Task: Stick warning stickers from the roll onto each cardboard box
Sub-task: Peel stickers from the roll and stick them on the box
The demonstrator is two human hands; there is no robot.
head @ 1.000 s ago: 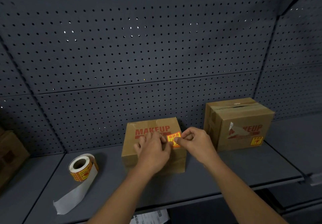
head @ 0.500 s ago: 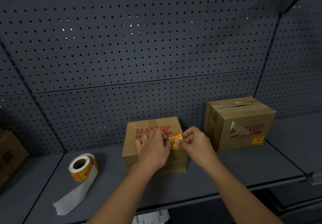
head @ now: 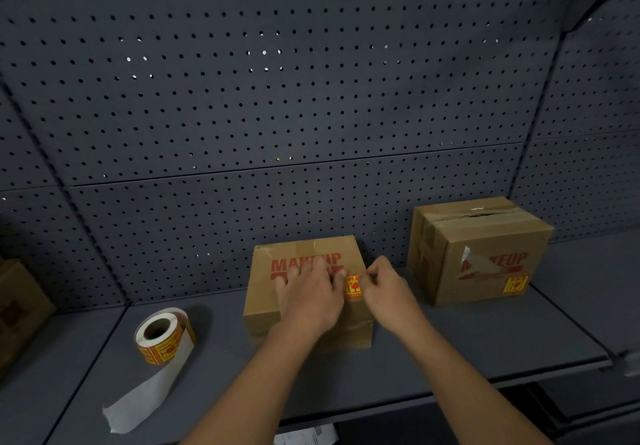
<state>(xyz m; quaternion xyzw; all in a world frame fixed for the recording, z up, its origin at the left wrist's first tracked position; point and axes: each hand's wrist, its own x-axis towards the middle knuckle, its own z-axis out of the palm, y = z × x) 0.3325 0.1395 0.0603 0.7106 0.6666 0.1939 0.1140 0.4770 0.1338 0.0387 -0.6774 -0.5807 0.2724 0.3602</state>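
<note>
Dark grey metal shelf (head: 450,351) across the bottom, running in panels. On the middle panel, left side, sits the sticker roll (head: 162,335), core showing, its white backing strip (head: 149,396) trailing forward toward the front edge. Centre, the middle cardboard box (head: 263,306), printed MAKEUP, stands back near the pegboard. Well apart to the right, the right cardboard box (head: 485,236), taped on top. Far left, on the next panel, a brown box (head: 17,302), partly cut off.

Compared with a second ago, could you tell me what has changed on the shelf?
The sticker went from between the fingertips onto the middle box; the left hand flattened beside it. The right hand stays at its edge. The roll and right box are unmoved.
</note>
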